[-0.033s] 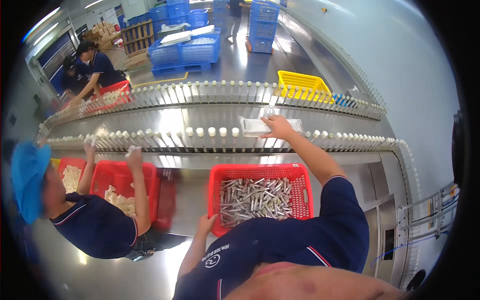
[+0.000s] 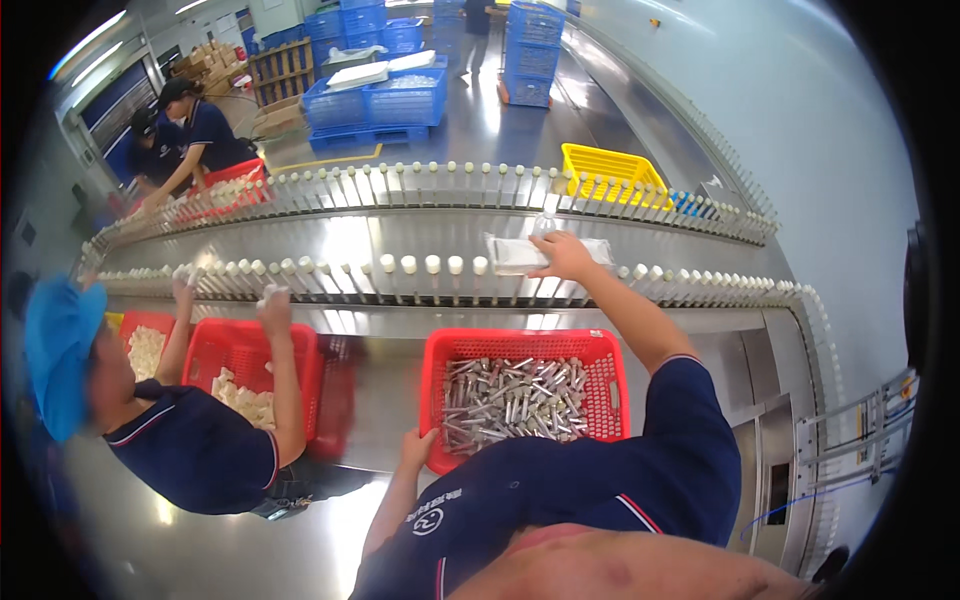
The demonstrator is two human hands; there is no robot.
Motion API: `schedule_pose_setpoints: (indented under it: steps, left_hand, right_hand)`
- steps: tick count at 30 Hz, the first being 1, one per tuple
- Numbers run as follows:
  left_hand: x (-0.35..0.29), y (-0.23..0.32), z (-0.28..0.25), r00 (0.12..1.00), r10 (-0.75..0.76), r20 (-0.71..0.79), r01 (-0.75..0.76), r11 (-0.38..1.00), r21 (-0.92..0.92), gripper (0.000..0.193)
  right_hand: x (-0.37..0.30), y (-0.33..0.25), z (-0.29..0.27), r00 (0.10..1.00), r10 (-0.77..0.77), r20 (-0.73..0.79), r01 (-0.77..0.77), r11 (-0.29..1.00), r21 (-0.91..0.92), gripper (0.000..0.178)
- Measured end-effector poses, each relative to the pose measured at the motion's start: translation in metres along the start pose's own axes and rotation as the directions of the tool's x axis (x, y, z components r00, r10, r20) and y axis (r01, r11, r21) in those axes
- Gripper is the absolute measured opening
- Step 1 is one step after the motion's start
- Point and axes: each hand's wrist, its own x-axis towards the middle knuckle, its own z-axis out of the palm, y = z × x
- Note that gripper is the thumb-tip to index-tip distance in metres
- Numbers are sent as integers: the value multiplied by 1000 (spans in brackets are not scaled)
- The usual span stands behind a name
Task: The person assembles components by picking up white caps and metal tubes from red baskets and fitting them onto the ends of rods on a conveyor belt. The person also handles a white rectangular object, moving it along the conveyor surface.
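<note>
My right hand (image 2: 562, 256) reaches across the line and lies over a white flat packet (image 2: 513, 256), its fingers stretched out and apart. Just beyond its fingertips stands a small clear bottle (image 2: 546, 221). Whether the fingers touch the bottle, I cannot tell. Down in front of me, my left hand (image 2: 418, 447) is closed on the near left corner of a red basket (image 2: 437, 345). Many loose silvery metal tubes (image 2: 515, 400) fill that basket in a jumble. The undersides of both hands are hidden.
Rows of upright pins with white caps (image 2: 433, 265) run along the steel line on both sides of the packet. To my left a co-worker in a blue cap (image 2: 66, 345) works over red baskets (image 2: 217, 345) of white pieces. A yellow basket (image 2: 615, 165) sits beyond.
The whole view has shifted very slightly. My hands keep their places on the packet and the basket.
</note>
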Motion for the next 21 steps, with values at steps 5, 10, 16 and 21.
schedule_pose_setpoints:
  steps: [5, 10, 16, 21]
  left_hand:
    - [-8, -4, 14, 997, 14, -79, -32, 973, -230, 33]
    - [-15, 19, -9, 997, 56, -49, -52, 995, 79, 39]
    - [-5, -26, -74, 990, 12, -140, 2, 995, 100, 43]
    - [4, -39, -104, 972, 99, -214, -57, 980, 192, 45]
  right_hand:
    - [14, -15, -10, 997, -45, -59, 44, 999, -17, 81]
    - [10, -15, 8, 999, -43, 8, 43, 998, -35, 80]
    - [23, -38, -5, 999, -10, -36, 7, 998, -70, 80]
    - [39, -55, 10, 999, 48, -22, -49, 997, -62, 78]
